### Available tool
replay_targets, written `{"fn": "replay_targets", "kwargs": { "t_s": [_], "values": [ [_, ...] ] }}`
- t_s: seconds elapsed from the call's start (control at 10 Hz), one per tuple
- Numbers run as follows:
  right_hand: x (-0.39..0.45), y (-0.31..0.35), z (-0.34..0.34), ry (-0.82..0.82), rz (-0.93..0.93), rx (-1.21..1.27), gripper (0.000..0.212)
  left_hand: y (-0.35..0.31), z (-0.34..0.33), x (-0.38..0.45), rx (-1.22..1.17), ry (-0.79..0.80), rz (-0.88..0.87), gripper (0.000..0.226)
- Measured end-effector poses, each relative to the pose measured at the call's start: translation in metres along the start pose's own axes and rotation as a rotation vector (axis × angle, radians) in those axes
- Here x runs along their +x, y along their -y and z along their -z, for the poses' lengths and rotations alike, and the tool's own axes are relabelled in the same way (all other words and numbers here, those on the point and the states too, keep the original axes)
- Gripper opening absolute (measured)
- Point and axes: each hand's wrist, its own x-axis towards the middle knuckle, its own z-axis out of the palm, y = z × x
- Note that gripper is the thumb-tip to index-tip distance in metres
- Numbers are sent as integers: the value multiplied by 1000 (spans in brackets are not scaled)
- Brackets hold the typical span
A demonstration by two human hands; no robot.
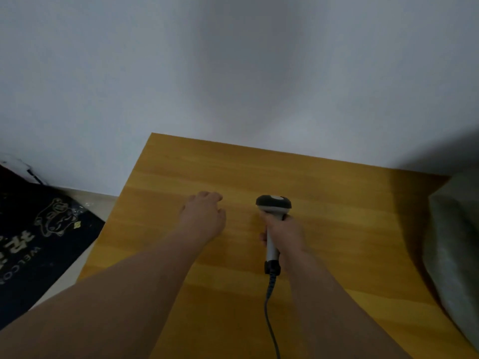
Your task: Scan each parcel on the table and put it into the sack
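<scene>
Two hands over table (337, 203): left hand (204, 216) loosely spread, right hand (285, 234) gripping scanner (273, 206), sack (456, 242) at right edge.

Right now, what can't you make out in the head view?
- Sack: cut off by the right edge; its opening and contents are not visible.
- Scanner window: faces away; the right hand covers the trigger.
- Cable: runs off the bottom edge.
- Left hand: fingertips blurred, so contact with the table is unclear.
- Doormat: cut off at the left edge, print partly unreadable.
</scene>
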Motion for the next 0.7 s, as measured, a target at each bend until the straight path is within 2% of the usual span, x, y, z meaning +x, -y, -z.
{"fn": "replay_targets", "kwargs": {
  "t_s": [0.1,0.3,0.6,0.7],
  "values": [
    [18,-4,-8,-8,-38,-29,27,4,-7,12,3,28,4,44],
    [39,-11,-10,-75,-81,-45,23,1,-17,28,-21,77,-6,44],
    [37,-18,8,-32,-83,-168,48,-17,-16,25,-10,109,-25,45],
    [23,-9,21,-44,-59,-173,67,-23,-11,16,11,76,-42,46]
  ]
}}
